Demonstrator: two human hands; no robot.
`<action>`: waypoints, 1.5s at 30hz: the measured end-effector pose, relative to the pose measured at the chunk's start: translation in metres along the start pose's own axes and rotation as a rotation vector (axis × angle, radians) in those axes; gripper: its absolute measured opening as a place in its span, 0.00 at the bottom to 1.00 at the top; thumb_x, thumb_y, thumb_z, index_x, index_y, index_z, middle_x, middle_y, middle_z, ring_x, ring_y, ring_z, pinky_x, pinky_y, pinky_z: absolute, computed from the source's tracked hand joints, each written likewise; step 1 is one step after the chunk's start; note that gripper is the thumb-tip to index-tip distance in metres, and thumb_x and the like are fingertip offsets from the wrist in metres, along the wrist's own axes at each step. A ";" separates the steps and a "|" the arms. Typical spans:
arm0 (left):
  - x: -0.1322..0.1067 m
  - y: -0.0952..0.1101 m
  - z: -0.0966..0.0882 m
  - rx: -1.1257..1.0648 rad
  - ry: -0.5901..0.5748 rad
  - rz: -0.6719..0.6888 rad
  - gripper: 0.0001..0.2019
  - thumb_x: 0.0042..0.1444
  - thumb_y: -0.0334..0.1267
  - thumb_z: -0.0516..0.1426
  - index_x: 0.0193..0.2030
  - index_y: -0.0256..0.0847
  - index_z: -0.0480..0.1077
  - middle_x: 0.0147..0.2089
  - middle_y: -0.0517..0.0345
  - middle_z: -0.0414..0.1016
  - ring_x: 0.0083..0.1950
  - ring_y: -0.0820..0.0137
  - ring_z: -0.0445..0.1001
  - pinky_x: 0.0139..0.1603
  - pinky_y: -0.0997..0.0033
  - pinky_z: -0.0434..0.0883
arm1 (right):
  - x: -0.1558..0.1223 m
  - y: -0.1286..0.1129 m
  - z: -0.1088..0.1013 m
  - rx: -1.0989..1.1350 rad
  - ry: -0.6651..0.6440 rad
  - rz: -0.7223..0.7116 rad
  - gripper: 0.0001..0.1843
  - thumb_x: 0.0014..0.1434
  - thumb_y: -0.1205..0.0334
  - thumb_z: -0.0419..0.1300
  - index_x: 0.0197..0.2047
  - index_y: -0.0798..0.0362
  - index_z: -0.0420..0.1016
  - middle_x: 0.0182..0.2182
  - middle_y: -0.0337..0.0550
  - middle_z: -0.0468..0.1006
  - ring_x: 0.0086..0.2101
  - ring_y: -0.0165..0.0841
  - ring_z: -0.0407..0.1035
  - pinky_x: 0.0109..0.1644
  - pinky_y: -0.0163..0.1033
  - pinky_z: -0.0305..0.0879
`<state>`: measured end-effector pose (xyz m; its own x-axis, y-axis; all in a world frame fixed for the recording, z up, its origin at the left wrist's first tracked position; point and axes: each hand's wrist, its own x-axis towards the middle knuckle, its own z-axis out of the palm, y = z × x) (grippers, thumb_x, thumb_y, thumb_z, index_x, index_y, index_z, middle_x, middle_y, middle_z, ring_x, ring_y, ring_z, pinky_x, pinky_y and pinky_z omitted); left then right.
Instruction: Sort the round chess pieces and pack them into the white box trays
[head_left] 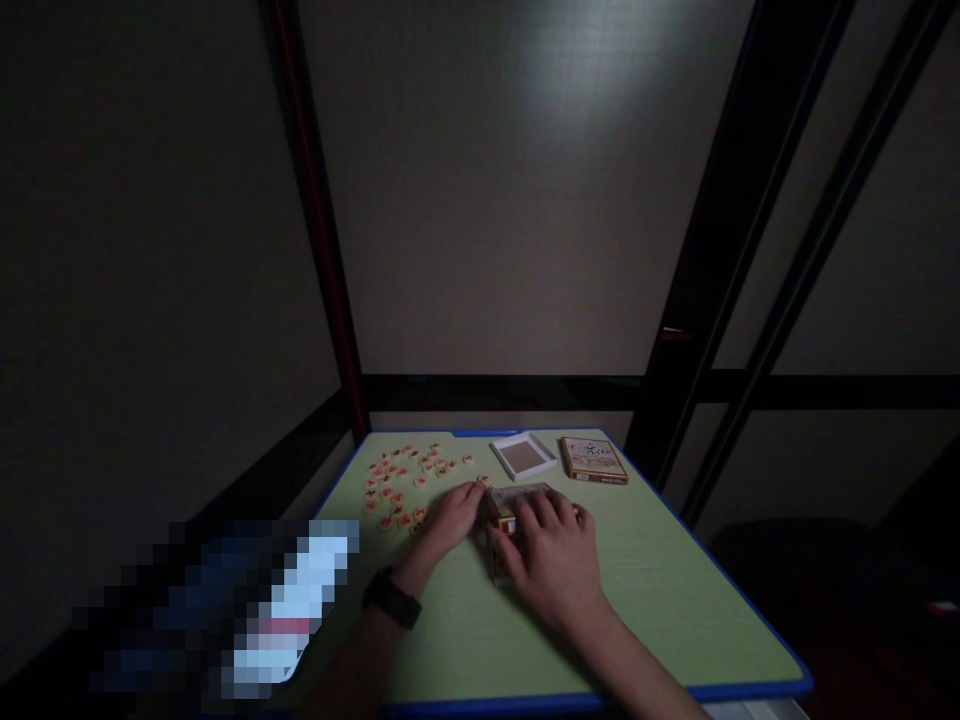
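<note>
The box (504, 507) lies directly under the right hand (551, 545), which is therefore the nearer one. This hand is curved over it and grips it, with the thumb on the near left side and the fingers across the top. From the left hand (457, 512), the box is just to the right. The left fingers are stretched forward, beside one piece (484, 481); whether they hold it, I cannot tell. The far upper edge of the box runs roughly left to right, ahead of the right palm, and one corner points back toward the left wrist. Its long axis I cannot judge, because the right hand covers much of it.
</note>
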<state>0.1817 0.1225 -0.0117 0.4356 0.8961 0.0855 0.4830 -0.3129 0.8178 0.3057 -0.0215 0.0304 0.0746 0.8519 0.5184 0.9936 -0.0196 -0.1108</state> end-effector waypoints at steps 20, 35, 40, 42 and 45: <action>-0.002 0.006 -0.001 0.102 0.011 0.073 0.17 0.64 0.42 0.47 0.39 0.42 0.77 0.43 0.55 0.82 0.45 0.65 0.77 0.49 0.70 0.71 | 0.000 -0.011 0.009 -0.070 -0.078 0.003 0.21 0.66 0.44 0.53 0.46 0.51 0.77 0.44 0.55 0.79 0.48 0.52 0.66 0.49 0.55 0.57; -0.008 0.004 0.001 0.212 -0.059 0.271 0.16 0.62 0.41 0.51 0.48 0.42 0.78 0.49 0.51 0.80 0.52 0.63 0.76 0.57 0.66 0.70 | -0.029 0.029 0.006 0.177 -0.062 0.046 0.18 0.69 0.56 0.48 0.49 0.48 0.79 0.50 0.49 0.80 0.50 0.44 0.71 0.52 0.48 0.65; -0.007 0.001 -0.006 0.156 -0.149 0.227 0.26 0.50 0.48 0.63 0.54 0.39 0.75 0.54 0.48 0.77 0.54 0.58 0.74 0.58 0.63 0.71 | -0.014 0.058 0.011 0.342 -0.169 0.165 0.25 0.69 0.53 0.45 0.59 0.54 0.73 0.50 0.54 0.80 0.46 0.43 0.76 0.50 0.45 0.69; -0.009 0.002 -0.011 0.135 -0.248 0.264 0.33 0.42 0.48 0.69 0.56 0.39 0.74 0.56 0.49 0.75 0.56 0.57 0.73 0.60 0.62 0.70 | -0.007 0.065 0.013 0.351 -0.212 0.152 0.25 0.69 0.53 0.45 0.60 0.55 0.72 0.51 0.54 0.80 0.47 0.42 0.76 0.51 0.44 0.69; -0.013 0.007 -0.018 0.123 -0.362 0.310 0.40 0.31 0.45 0.73 0.56 0.42 0.74 0.58 0.50 0.73 0.59 0.55 0.71 0.62 0.61 0.67 | 0.000 0.073 0.016 0.346 -0.258 0.074 0.25 0.69 0.53 0.47 0.61 0.56 0.71 0.56 0.55 0.76 0.52 0.42 0.73 0.56 0.44 0.67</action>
<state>0.1660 0.1146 0.0031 0.7985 0.5947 0.0935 0.3654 -0.6022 0.7098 0.3771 -0.0142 0.0086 0.0776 0.9586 0.2740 0.8965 0.0531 -0.4399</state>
